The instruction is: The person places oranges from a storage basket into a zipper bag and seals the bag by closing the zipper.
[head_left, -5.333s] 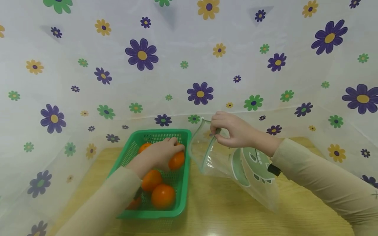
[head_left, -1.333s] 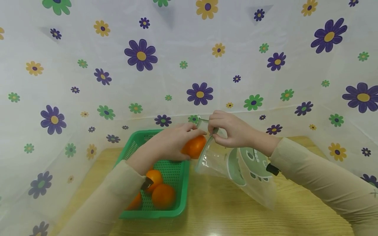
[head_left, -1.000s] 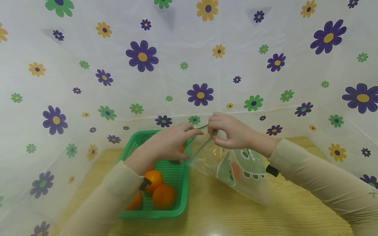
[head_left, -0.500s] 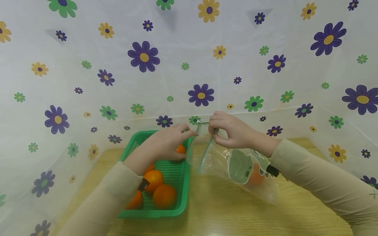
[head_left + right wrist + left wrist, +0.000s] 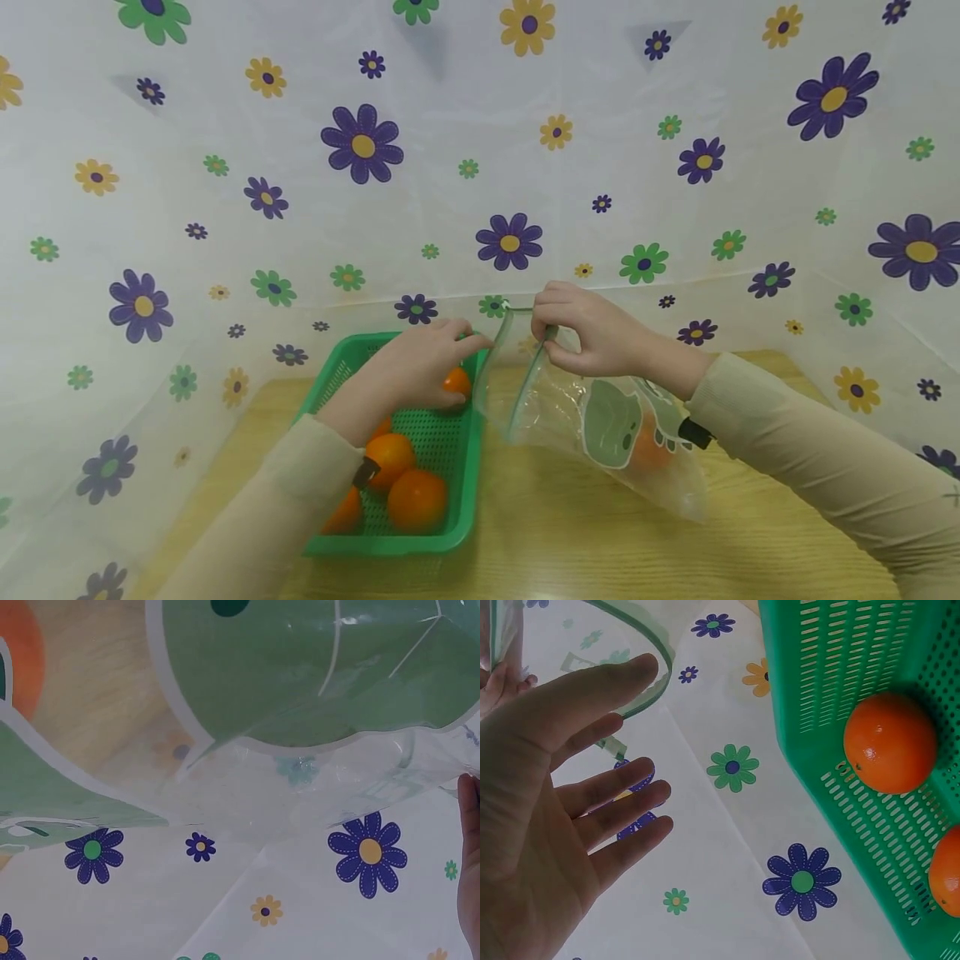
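Note:
My left hand [image 5: 408, 371] hovers over the back of the green basket [image 5: 468, 492], fingers spread and holding nothing. In the left wrist view this empty hand [image 5: 570, 802] is apart from the oranges [image 5: 891, 742] and near the bag's mouth. Several oranges [image 5: 417, 500] lie in the basket. With thumb and fingers my right hand [image 5: 588, 329] pinches the green-trimmed rim of a clear zip bag [image 5: 551, 417] printed with a green cartoon. The bag hangs with its mouth open toward the basket. One orange [image 5: 651, 443] shows through its lower part.
A wooden table [image 5: 570, 542] lies under the basket and bag. Behind and on both sides stands a white flower-print sheet [image 5: 450, 208]. The basket is close to the bag's left side.
The left hand carried an orange from the basket to the bag's mouth and let go; the orange slid down inside. The left hand has since drawn back leftward, while the right keeps its grip.

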Demonstrator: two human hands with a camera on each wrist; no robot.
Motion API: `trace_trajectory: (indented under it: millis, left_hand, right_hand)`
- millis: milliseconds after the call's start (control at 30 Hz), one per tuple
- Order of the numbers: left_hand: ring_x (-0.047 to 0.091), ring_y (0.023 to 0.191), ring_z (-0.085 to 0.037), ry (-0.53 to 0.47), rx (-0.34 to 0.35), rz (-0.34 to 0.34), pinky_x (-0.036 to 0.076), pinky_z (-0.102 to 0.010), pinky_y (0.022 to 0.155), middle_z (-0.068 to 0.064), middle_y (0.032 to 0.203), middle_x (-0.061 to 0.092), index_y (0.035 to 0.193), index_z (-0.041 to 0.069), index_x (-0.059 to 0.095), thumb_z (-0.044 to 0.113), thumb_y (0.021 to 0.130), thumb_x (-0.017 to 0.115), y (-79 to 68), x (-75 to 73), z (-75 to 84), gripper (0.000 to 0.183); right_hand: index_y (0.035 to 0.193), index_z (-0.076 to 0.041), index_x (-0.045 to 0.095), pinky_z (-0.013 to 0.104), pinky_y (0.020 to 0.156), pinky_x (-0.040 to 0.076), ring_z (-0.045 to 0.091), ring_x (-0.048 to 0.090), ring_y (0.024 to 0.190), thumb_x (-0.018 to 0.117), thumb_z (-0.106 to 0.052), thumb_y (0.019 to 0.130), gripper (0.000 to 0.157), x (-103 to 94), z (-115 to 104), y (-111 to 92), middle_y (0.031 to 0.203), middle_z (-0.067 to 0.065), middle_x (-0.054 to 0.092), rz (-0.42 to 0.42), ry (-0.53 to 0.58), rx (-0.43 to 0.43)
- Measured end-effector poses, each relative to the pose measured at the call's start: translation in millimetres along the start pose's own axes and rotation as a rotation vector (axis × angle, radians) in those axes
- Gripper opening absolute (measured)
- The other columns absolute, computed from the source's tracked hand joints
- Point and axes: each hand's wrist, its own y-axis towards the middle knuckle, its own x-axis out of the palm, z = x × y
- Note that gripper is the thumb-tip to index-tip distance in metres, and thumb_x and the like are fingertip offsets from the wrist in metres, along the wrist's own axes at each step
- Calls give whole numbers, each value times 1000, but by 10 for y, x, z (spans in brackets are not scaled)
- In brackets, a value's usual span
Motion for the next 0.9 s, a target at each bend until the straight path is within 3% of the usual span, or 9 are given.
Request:
trace_trajectory:
  millis: [333,900]
  left_hand:
    - [63,110,-24,-5,-7,8,60,-39,97,-9,134,63,149,21,59,28,87,87,-2,61,-63,68]
    - [63,113,-26,-15,-15,-13,59,-42,102,-10,137,62,149,20,60,25,87,87,46,213,-144,67]
  right_hand:
    - [87,-9,64,33,79,46,13,50,86,64,-4,82,7,2,14,-4,84,-2,59,10,3,-11]
    - [86,-10,64,33,79,46,13,50,86,64,-6,82,6,3,29,-12,83,-1,59,8,-4,-11]
